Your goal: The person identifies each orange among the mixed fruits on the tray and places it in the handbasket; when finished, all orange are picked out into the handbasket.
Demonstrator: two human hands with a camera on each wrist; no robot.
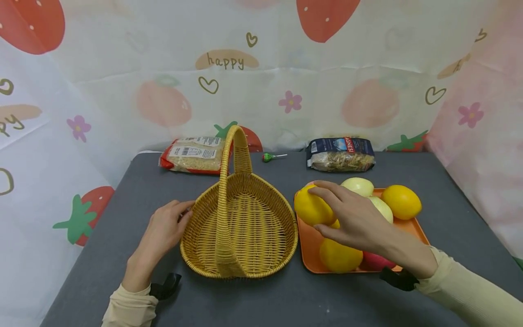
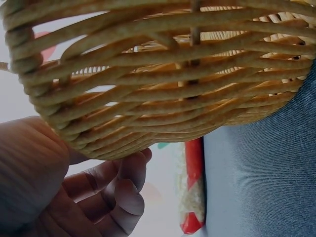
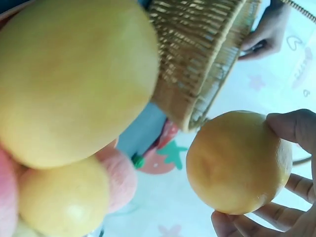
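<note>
At the left rim of a wicker basket [image 1: 192, 254], my left hand [image 1: 163, 229] grips the edge; the left wrist view shows its fingers [image 2: 131, 197] curled by the woven wall. The basket has a tall arched handle and nothing inside. My right hand [image 1: 359, 222] holds a round yellow-orange fruit [image 1: 312, 206] between thumb and fingers, raised over the left part of an orange tray [image 1: 311, 259]. In the right wrist view this held fruit [image 3: 237, 163] appears apart from the other fruit. Beneath the hand, the tray bears a large yellow fruit [image 1: 341, 256] and several others, partly hidden.
Pale green fruit [image 1: 357, 186] and another yellow fruit [image 1: 402, 202] sit toward the tray's back. Along the table's back edge lie a red-edged bag of grain [image 1: 194, 154], a lollipop [image 1: 267, 157] and a dark pasta bag [image 1: 341, 154]. A printed cloth [image 1: 253, 100] hangs behind.
</note>
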